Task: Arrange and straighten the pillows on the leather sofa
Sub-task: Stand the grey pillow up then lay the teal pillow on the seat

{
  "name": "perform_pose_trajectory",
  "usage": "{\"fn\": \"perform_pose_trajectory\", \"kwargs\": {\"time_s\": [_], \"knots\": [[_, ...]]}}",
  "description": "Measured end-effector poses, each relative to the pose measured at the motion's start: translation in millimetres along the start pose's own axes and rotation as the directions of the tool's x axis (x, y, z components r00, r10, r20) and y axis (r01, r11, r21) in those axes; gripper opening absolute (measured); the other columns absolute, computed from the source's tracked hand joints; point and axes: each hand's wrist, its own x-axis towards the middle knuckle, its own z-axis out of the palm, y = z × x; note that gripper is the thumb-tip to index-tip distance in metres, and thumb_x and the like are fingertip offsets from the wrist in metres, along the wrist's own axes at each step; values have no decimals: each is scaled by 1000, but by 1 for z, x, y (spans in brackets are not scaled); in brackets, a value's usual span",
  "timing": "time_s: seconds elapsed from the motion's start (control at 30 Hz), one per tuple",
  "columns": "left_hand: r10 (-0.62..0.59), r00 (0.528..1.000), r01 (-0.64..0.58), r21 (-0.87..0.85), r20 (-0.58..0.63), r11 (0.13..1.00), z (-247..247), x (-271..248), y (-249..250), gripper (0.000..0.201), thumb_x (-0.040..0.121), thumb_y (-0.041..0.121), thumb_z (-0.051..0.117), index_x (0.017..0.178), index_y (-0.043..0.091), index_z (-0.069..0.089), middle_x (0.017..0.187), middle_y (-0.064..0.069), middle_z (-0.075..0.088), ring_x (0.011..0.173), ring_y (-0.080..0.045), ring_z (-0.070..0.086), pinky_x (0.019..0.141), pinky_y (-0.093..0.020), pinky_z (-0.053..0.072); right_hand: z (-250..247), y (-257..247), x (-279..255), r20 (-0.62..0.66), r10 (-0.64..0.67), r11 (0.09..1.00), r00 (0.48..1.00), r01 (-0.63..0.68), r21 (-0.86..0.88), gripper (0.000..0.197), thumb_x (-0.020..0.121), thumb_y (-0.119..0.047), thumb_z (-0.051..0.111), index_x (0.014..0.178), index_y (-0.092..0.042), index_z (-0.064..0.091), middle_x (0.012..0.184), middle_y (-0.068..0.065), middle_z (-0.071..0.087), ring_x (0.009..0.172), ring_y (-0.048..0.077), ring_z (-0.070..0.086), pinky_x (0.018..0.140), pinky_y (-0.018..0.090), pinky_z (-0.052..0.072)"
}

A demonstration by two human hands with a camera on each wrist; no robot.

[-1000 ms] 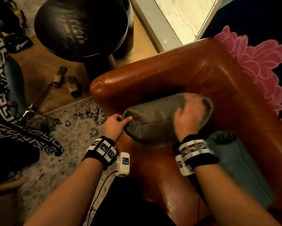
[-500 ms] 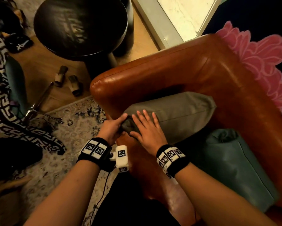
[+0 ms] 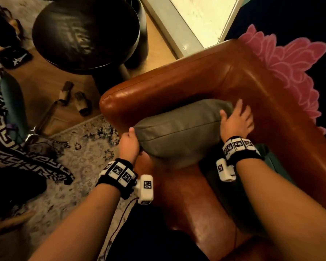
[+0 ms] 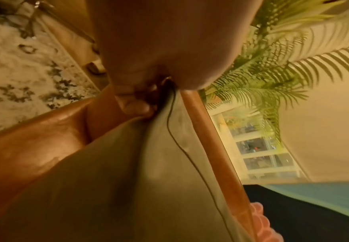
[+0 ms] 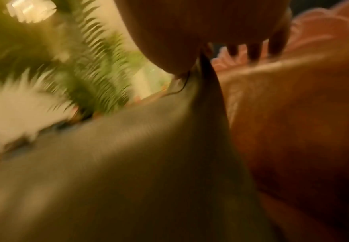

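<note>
A grey-green pillow (image 3: 179, 132) stands on edge in the corner of the brown leather sofa (image 3: 177, 81), leaning against its armrest. My left hand (image 3: 129, 141) pinches the pillow's near-left corner; the left wrist view shows the fingers (image 4: 132, 104) curled on that corner of the pillow (image 4: 117, 188). My right hand (image 3: 235, 120) lies with straight, spread fingers on the pillow's far right end, beside the sofa back. The right wrist view is blurred, with the pillow (image 5: 117, 163) below the hand. A teal pillow (image 3: 271, 162) lies on the seat under my right forearm, mostly hidden.
A round dark side table (image 3: 86, 32) stands beyond the armrest. A patterned rug (image 3: 79, 157) and two small shoes (image 3: 73, 98) are on the floor to the left. A pink flower-shaped cushion (image 3: 290, 72) sits behind the sofa back. A palm plant (image 4: 273, 65) is near the window.
My right hand has moved from the pillow's near-left end, beside the left hand, to its far right end. The left hand keeps its hold on the corner.
</note>
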Motion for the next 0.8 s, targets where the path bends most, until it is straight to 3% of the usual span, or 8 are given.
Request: {"fn": "perform_pose_trajectory", "kwargs": {"time_s": [0.07, 0.17, 0.33, 0.43, 0.53, 0.63, 0.73, 0.8], "knots": [[93, 995, -88, 118, -37, 989, 7, 1, 12, 68, 95, 68, 30, 93, 7, 61, 91, -19, 67, 82, -37, 67, 77, -48, 58, -11, -4, 10, 84, 113, 942, 990, -134, 309, 43, 101, -40, 48, 124, -4, 52, 127, 25, 57, 117, 40, 54, 94, 42, 41], [285, 956, -275, 127, -66, 953, -5, 0, 17, 53, 101, 55, 39, 91, 9, 63, 90, -10, 67, 85, -28, 63, 77, -40, 51, -32, 10, 21, 43, 41, 835, 998, -58, 547, 34, 93, -39, 59, 88, -5, 60, 84, 17, 61, 80, 28, 56, 68, 33, 35], [132, 991, -125, -265, 9, 956, -22, -6, -12, 54, 91, 69, 47, 99, 20, 68, 83, -6, 67, 69, -22, 60, 52, -30, 46, -46, 20, 30, 226, 127, 552, 966, -258, 793, 21, 75, -31, 84, 77, -15, 69, 80, 3, 69, 72, 14, 61, 71, 33, 49], [154, 951, -13, -462, 269, 887, -32, -16, -27, 47, 99, 50, 51, 109, 6, 64, 77, -9, 58, 55, -14, 51, 44, -22, 39, -61, 12, 33, 310, 107, 429, 945, -325, 843, 64, 43, -48, 96, 90, -13, 69, 90, 6, 73, 78, 18, 66, 71, 34, 51], [125, 888, 87, -428, 443, 900, -57, -17, -45, 21, 92, 28, 61, 89, 8, 57, 77, -9, 56, 63, -16, 55, 51, -25, 49, -96, -18, 12, 184, 10, 404, 983, -173, 898, 23, 68, -21, 88, 72, -17, 66, 71, -3, 68, 64, 10, 64, 63, 26, 50], [-20, 849, 78, -88, 527, 993, -76, -5, -70, 8, 94, 10, 63, 101, 9, 67, 98, -16, 70, 89, -29, 65, 81, -40, 57, -116, -61, -40, -38, -181, 443, 983, 116, 889, 19, 68, -21, 86, 74, -16, 68, 73, 0, 66, 70, 11, 61, 70, 29, 49], [-166, 827, -23, 327, 537, 945, -93, 8, -75, 16, 103, 18, 52, 110, 23, 66, 118, -14, 69, 91, -29, 65, 83, -41, 52, -95, -90, -118, -170, -338, 511, 926, 332, 793, 21, 69, -19, 84, 78, -15, 67, 77, -4, 61, 75, 11, 57, 72, 23, 45], [-193, 814, -15, 351, 548, 936, -97, 9, -59, 19, 104, 29, 49, 120, 28, 61, 128, -8, 63, 97, -29, 66, 83, -39, 53, -62, -98, -167, -150, -454, 571, 878, 416, 708, 16, 72, -15, 80, 80, -11, 66, 81, 1, 60, 81, 18, 57, 74, 28, 45]]}}
